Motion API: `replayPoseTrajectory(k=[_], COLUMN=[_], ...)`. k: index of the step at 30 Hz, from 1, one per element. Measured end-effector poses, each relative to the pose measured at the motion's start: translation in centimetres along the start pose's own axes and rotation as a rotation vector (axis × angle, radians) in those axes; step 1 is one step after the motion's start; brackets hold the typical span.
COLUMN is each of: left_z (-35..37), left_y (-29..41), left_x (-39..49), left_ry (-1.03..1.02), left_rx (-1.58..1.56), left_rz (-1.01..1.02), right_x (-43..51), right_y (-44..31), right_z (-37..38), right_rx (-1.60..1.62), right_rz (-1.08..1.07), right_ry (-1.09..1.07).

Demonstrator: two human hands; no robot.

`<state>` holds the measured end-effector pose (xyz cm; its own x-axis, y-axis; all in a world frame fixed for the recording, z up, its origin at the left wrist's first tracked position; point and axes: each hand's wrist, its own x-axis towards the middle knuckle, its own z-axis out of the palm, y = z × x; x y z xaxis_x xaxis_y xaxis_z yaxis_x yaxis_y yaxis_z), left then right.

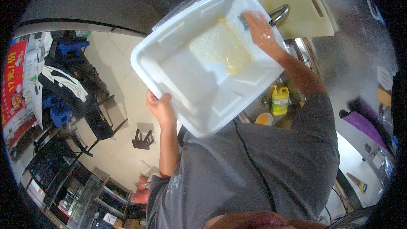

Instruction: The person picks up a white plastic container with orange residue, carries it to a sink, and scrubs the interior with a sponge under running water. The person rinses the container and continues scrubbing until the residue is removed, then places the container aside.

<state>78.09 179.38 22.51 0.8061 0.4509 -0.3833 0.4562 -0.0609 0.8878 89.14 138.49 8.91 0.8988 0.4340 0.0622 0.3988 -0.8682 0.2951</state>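
A large white plastic tub (190,79) is tilted in front of me, its inside facing up at me. Yellowish liquid (222,47) with some foam lies across its bottom. My left hand (161,106) grips the tub's rim at the near left corner, thumb on the rim. Inside the tub, at its right wall, my wet right hand (259,30) presses a dark green scouring pad (244,22), which shows only at its edge beside the fingers. Just right of the tub's rim a curved metal faucet (280,14) sticks out.
Cutting boards (295,9) lie on the metal counter at the upper right. A yellow pump bottle (279,100) and a bowl of orange-yellow liquid (264,119) stand below the tub's right side. A small stool (142,140) stands on the tiled floor; a black table (95,119) is farther left.
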Motion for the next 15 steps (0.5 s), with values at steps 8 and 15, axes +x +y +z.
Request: replayPoseTrajectory(k=[8, 15], left_z=[0.6, 0.3], left_y=[1.1, 1.6], left_x=[-0.4, -0.2], left_ry=[-0.007, 0.017], left_rx=[-0.034, -0.079], left_rz=[-0.011, -0.016], right_x=[0.3, -2.2], right_y=[-5.3, -6.6], right_z=[9.1, 7.4], right_rx=[0.095, -0.025], right_rz=[-0.102, -0.456], right_ry=[-0.204, -0.444])
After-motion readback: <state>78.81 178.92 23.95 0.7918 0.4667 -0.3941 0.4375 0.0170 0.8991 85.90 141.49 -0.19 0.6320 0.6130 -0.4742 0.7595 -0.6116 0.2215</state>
